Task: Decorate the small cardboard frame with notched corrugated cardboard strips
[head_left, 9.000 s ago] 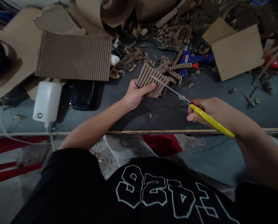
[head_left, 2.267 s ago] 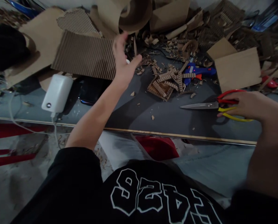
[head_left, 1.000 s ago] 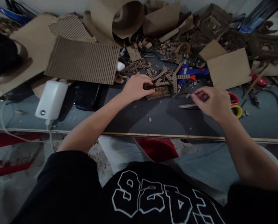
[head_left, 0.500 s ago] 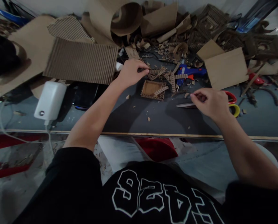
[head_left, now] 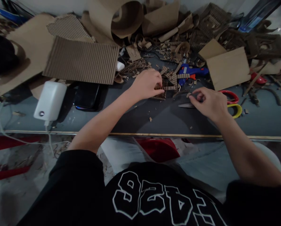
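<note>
My left hand (head_left: 146, 83) rests on the small cardboard tray (head_left: 159, 95) in the middle of the grey table, fingers curled around corrugated strips (head_left: 172, 81) piled there. My right hand (head_left: 209, 102) hovers just right of it, thumb and fingers pinched on a tiny cardboard scrap (head_left: 188, 94). The scissors (head_left: 227, 102) with red and yellow handles lie on the table under and behind my right hand, blades pointing left.
A blue glue gun (head_left: 192, 71) lies behind the strips. A large corrugated sheet (head_left: 81, 61), a white charger (head_left: 49, 101) and a dark phone (head_left: 86, 96) sit to the left. A folded cardboard piece (head_left: 227, 67) and heaps of offcuts fill the back. The table edge (head_left: 154, 135) runs in front.
My left hand came back from the far strips and settled on the small tray, covering it. My right hand stayed by the scissors, pinching a scrap.
</note>
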Demonstrator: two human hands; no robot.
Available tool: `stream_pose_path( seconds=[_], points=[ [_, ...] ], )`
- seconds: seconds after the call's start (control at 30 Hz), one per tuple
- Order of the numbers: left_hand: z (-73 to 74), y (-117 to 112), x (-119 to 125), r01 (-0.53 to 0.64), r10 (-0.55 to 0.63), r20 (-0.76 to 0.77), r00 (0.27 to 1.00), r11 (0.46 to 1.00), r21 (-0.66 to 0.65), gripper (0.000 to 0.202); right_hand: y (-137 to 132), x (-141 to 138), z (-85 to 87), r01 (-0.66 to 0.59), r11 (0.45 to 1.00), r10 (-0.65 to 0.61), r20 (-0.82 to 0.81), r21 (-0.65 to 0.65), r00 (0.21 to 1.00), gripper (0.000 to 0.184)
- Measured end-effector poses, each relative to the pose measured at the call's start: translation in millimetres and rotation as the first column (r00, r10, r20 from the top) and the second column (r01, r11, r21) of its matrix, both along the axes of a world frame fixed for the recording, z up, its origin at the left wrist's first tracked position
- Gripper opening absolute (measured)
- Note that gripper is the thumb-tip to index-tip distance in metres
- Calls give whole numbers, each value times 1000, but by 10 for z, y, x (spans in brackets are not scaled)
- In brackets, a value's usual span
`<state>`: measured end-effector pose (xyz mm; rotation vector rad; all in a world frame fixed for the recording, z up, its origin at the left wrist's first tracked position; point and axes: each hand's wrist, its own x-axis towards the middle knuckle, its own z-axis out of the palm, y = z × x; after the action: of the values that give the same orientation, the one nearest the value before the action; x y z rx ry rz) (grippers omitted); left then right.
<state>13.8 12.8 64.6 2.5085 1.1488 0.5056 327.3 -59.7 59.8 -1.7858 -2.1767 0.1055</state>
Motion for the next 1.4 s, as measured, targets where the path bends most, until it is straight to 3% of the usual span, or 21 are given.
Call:
stream_pose_path(
  seconds=[0.2, 0.37, 0.6, 0.77, 0.9, 1.03, 1.17, 1.4],
  points=[
    [70, 77, -44, 25, -25, 3, 1000, 996, -83, 16, -5, -10, 20, 21, 997, -21, 8, -69, 1000, 26],
    [14, 73, -56, 64, -64, 5, 998, 993, -97, 17, -11, 3, 10, -10, 1000, 10, 7, -6, 1000, 24],
    [-5, 116, -311, -109, 148, 287, 946, 983, -149, 30, -16, -8, 17, -10, 1000, 10, -1, 26, 1000, 26],
    [-161, 172, -516, -154, 217, 400, 890, 971, -184, 36, -10, -23, 25, -24, 1000, 24, -1, 16, 1000, 23],
    [-217, 152, -629, -177, 226, 351, 909, 970, -166, 46, -32, -38, 58, -12, 1000, 12, -1, 24, 1000, 23],
    [-83, 46, -621, -215, 237, 290, 927, 971, -107, 45, -66, -63, 96, -30, 998, 30, 1, 56, 1000, 31],
    [8, -65, -514, -128, 142, 183, 973, 988, -86, 33, -98, -96, 108, -57, 995, 56, 12, 80, 998, 35],
    [-136, -11, -458, -97, 106, 83, 991, 990, -102, 11, -126, -144, 145, -107, 994, 106, 11, 36, 994, 39]
  ],
)
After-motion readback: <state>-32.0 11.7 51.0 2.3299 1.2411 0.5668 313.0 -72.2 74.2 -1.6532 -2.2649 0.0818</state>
